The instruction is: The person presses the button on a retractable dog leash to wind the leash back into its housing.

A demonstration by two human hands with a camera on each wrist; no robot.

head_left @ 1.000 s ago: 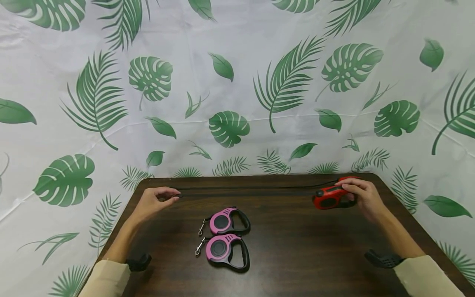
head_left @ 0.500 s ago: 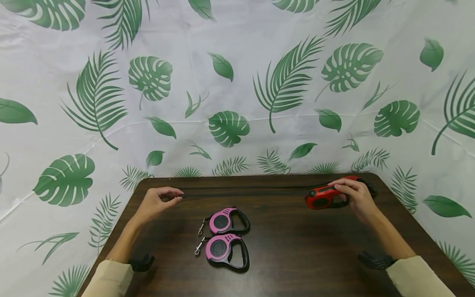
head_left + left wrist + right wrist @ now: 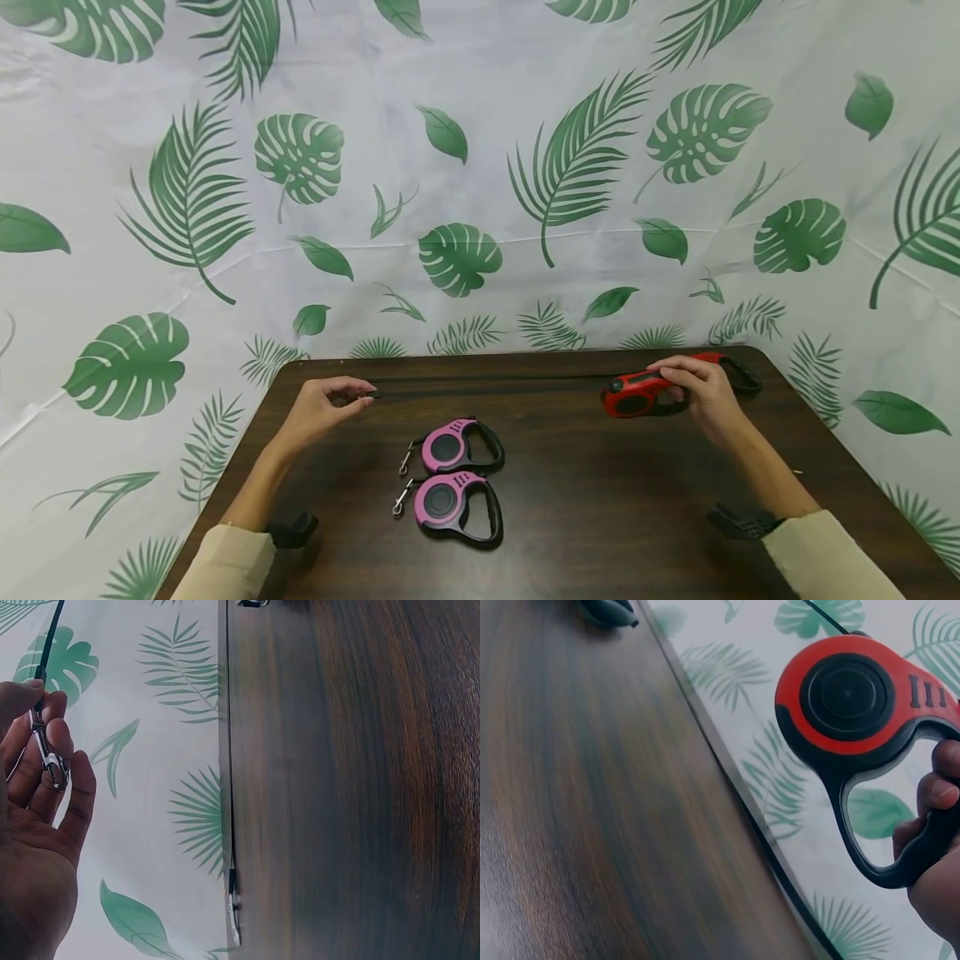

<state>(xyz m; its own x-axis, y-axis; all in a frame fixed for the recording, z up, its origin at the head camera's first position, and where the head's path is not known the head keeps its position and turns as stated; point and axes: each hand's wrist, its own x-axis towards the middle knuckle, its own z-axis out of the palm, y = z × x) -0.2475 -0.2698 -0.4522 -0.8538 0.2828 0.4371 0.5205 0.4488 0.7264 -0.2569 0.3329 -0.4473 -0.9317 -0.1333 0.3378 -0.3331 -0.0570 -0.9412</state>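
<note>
My right hand (image 3: 701,392) grips the handle of a red and black retractable dog leash (image 3: 630,395), held up over the right side of the table. In the right wrist view, my fingers (image 3: 937,791) curl through the handle loop. At the left, my left hand (image 3: 324,410) pinches the end of its black cord by the metal clip (image 3: 51,759). That cord (image 3: 49,641) stretches across toward the red casing. A second red leash (image 3: 708,357) lies behind my right hand at the far right corner, partly hidden; a cord with a clip (image 3: 234,907) runs along the far table edge.
Two pink and black retractable leashes, a far one (image 3: 444,448) and a near one (image 3: 440,502), lie side by side at the table's middle, clips pointing left. The dark wooden table (image 3: 600,517) ends at a white leaf-print cloth (image 3: 480,192) hanging behind it.
My right hand has moved left with the red leash, uncovering more of the second red leash behind it. My left hand has shifted slightly right, so the two are closer together.
</note>
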